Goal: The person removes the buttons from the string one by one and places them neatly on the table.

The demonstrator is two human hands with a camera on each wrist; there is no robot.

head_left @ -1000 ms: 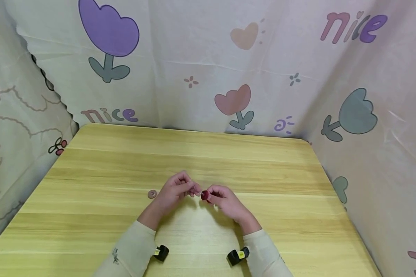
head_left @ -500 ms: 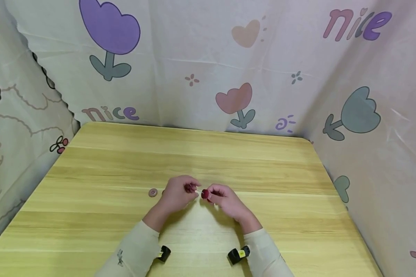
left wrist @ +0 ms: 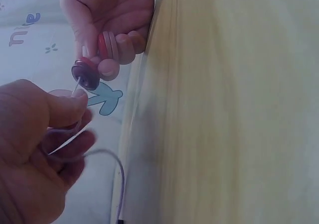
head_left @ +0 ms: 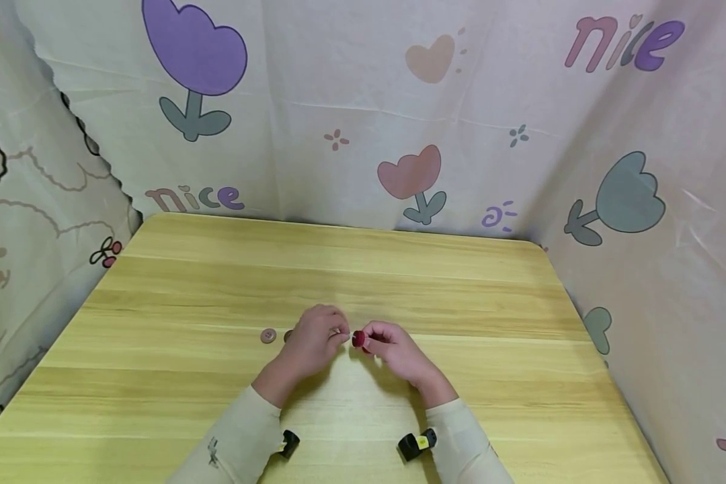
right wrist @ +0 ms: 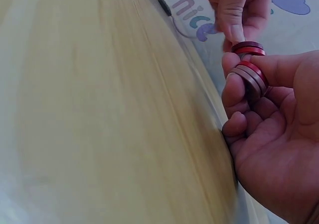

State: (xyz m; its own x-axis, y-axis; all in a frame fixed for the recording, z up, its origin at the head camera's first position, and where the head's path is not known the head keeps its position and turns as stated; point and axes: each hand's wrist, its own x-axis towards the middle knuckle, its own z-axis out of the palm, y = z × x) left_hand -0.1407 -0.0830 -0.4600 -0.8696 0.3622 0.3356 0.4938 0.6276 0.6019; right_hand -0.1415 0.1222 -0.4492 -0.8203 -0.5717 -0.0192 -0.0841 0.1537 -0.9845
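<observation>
Low over the table, my right hand (head_left: 399,353) grips a small group of buttons (right wrist: 251,77), red, dark maroon and brownish pink, between thumb and fingers. A dark maroon button (left wrist: 85,78) faces my left hand (head_left: 314,341), and a thin pale cord (left wrist: 119,167) comes out of its middle. My left thumb and a finger pinch that cord close to the button. The rest of it loops through the left fingers and hangs down in the left wrist view. How the cord runs inside the group is hidden.
A brownish-pink button (head_left: 268,335) lies on the wooden table (head_left: 460,289) left of my left hand. A darker button (head_left: 287,335) is partly covered by that hand. Printed cloth (head_left: 339,81) hangs behind the table and at both sides.
My left hand has turned over and shifted slightly right; its fingertips drew away from the buttons, then came back close. The darker table button has come into view. My right hand stays nearly still.
</observation>
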